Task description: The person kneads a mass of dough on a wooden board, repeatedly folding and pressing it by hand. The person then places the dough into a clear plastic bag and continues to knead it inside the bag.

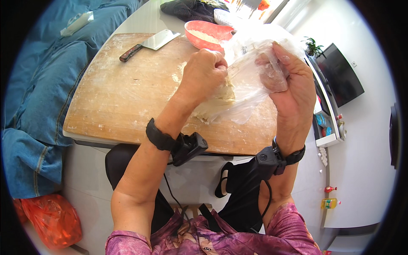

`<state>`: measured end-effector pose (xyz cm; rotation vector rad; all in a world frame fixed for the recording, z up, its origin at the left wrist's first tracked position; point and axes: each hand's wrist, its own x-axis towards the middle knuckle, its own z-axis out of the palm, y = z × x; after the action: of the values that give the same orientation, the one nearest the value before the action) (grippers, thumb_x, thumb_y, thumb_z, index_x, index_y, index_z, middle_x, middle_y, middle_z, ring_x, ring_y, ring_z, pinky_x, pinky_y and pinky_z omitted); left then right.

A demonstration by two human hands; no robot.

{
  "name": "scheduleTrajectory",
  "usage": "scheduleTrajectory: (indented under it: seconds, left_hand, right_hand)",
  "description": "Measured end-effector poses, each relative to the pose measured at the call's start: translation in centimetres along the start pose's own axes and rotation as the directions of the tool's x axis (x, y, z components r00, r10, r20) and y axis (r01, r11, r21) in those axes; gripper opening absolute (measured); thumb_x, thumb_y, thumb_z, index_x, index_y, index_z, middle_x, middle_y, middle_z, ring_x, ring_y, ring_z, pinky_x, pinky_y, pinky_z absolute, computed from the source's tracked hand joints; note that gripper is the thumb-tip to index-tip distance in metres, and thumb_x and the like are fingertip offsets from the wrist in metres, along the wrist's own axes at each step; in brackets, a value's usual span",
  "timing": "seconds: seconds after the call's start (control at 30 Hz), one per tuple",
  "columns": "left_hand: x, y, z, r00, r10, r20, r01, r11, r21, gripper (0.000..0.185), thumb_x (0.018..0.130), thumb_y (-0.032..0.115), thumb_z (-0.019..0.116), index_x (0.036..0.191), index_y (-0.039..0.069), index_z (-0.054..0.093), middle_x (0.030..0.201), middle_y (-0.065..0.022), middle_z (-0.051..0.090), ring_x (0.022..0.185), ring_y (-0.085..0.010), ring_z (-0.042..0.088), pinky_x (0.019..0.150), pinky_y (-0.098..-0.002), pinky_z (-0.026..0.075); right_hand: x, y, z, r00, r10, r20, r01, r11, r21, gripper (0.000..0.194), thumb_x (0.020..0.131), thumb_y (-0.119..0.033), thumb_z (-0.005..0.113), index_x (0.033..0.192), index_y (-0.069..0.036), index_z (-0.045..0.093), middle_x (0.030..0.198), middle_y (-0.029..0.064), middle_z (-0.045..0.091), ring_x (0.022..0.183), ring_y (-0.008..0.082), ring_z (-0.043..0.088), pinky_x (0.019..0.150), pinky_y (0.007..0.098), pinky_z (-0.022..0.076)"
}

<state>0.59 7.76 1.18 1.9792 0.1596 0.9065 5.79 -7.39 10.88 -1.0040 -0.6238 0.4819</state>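
Observation:
A clear plastic bag stretches between my two hands over the wooden board. My left hand is curled into a fist on the bag's left edge, its fingertips turned away from view. Pale dough shows just below that hand, partly covered by the bag and by my wrist. My right hand grips the other side of the bag, with the thumb outside and fingers seen through the film. Loose crumbs of dough and flour lie on the board beneath.
A cleaver lies at the board's far left. Beyond the board stands a red bowl holding flour, with dark cloth behind it. A blue-covered sofa borders the left side; a red plastic bag sits on the floor.

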Motion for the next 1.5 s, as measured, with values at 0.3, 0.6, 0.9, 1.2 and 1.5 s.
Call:
scheduleTrajectory:
  seconds: [0.3, 0.6, 0.9, 1.2, 1.5]
  left_hand:
    - [-0.2, 0.6, 0.4, 0.983, 0.167, -0.079, -0.175, 0.978, -0.109, 0.014, 0.08, 0.004, 0.058, 0.087, -0.004, 0.067, 0.077, -0.0196, 0.064, 0.071, -0.028, 0.062, 0.066, -0.0358, 0.049]
    - [-0.1, 0.4, -0.1, 0.997, 0.046, -0.057, -0.046, 0.999, -0.011, 0.012, 0.083, 0.003, 0.06, 0.089, -0.005, 0.065, 0.075, -0.0139, 0.064, 0.069, -0.0128, 0.057, 0.065, -0.0271, 0.046]
    - [-1.0, 1.1, 1.7, 0.975, 0.201, -0.09, -0.133, 0.861, 0.492, 0.018, 0.079, 0.013, 0.065, 0.081, -0.005, 0.061, 0.088, -0.0219, 0.066, 0.085, -0.0336, 0.063, 0.072, -0.0391, 0.049]
    - [-0.3, -0.8, -0.3, 0.999, 0.027, -0.047, -0.017, 0.98, 0.201, 0.017, 0.078, 0.011, 0.065, 0.08, -0.006, 0.063, 0.067, -0.015, 0.061, 0.062, -0.0205, 0.06, 0.06, -0.0334, 0.047]
    - [-0.9, 0.8, 0.7, 0.987, 0.15, 0.065, -0.162, 0.951, 0.262, 0.017, 0.08, 0.009, 0.061, 0.09, -0.005, 0.063, 0.087, -0.0203, 0.065, 0.081, -0.032, 0.062, 0.073, -0.0374, 0.048]
  right_hand:
    - [0.2, 0.1, 0.0, 1.0, 0.011, -0.012, -0.01, 0.999, 0.033, 0.015, 0.09, -0.007, 0.063, 0.097, 0.006, 0.064, 0.079, 0.018, 0.068, 0.055, 0.016, 0.059, 0.044, 0.0217, 0.04]
    - [0.0, -0.1, -0.2, 0.999, 0.013, -0.031, -0.012, 0.999, 0.03, 0.014, 0.089, -0.005, 0.064, 0.098, 0.005, 0.065, 0.081, 0.0167, 0.069, 0.061, 0.0156, 0.063, 0.045, 0.0209, 0.0414]
    - [0.5, 0.2, -0.9, 0.999, -0.005, 0.039, 0.004, 0.999, 0.032, 0.016, 0.089, -0.007, 0.066, 0.1, 0.004, 0.065, 0.083, 0.0165, 0.069, 0.066, 0.0172, 0.065, 0.047, 0.0221, 0.042]
    - [1.0, -0.7, -2.3, 1.0, -0.013, 0.015, 0.011, 0.996, 0.084, 0.015, 0.09, -0.008, 0.066, 0.099, 0.003, 0.064, 0.083, 0.0167, 0.069, 0.057, 0.0133, 0.055, 0.045, 0.021, 0.0367]
    - [0.7, -0.1, -1.5, 0.998, -0.053, 0.027, 0.051, 0.997, 0.052, 0.014, 0.089, -0.007, 0.066, 0.1, 0.003, 0.065, 0.083, 0.0172, 0.069, 0.066, 0.0151, 0.063, 0.046, 0.0228, 0.0374]
